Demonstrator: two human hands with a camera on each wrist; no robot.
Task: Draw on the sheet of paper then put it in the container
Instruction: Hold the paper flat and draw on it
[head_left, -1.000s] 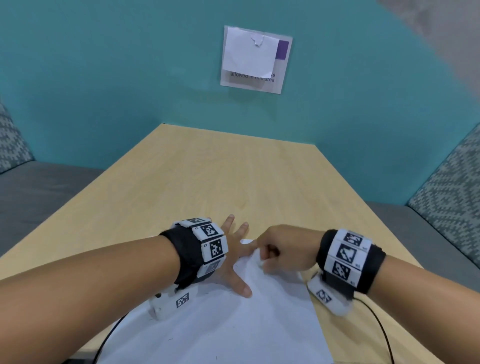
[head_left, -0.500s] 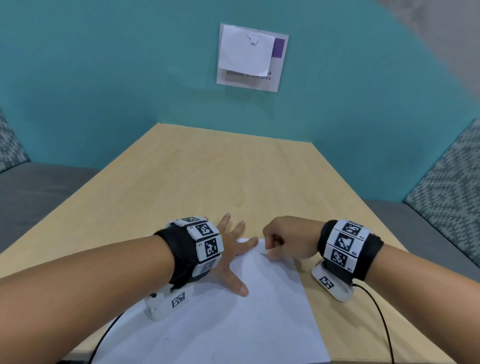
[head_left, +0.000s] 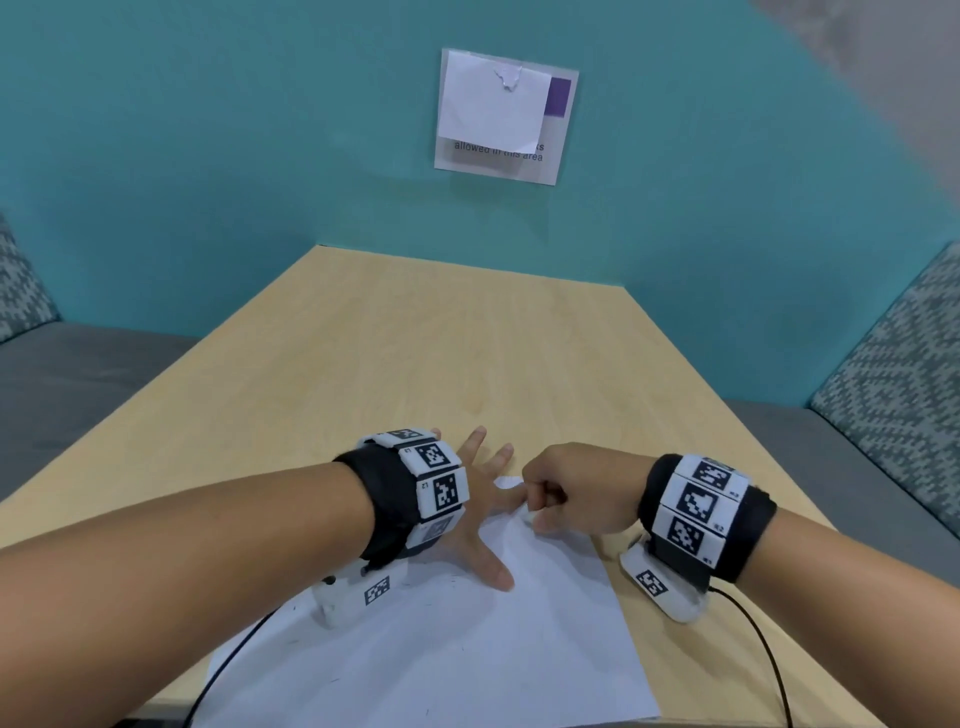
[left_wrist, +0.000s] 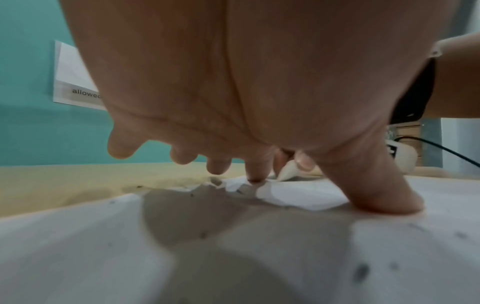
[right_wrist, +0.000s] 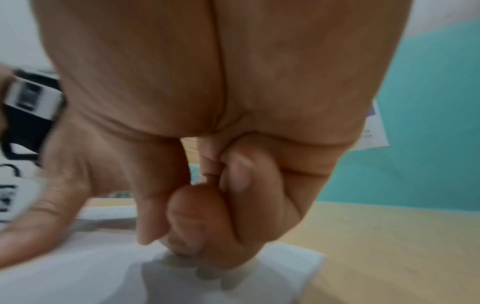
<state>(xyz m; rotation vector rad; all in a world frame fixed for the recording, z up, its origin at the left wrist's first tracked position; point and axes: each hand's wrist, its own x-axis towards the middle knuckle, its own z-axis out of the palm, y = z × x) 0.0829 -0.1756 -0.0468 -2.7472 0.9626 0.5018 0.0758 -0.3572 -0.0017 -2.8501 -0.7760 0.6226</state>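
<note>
A white sheet of paper with faint dark specks lies at the near edge of the wooden table. My left hand presses on its far left part with fingers spread and straight; its thumb is flat on the paper. My right hand sits at the sheet's far edge with fingers curled, pinching a small white thing. I cannot tell whether that is a drawing tool or a fold of the paper. No container is in view.
A teal wall with a plastic sign stands behind the table. Grey benches with patterned cushions flank it on both sides. Black cables trail from both wrist cameras over the near edge.
The far edge of the paper, lifted by my right hand a second ago, now lies flatter. My right hand has shifted slightly right. The left hand stays pressed on the sheet.
</note>
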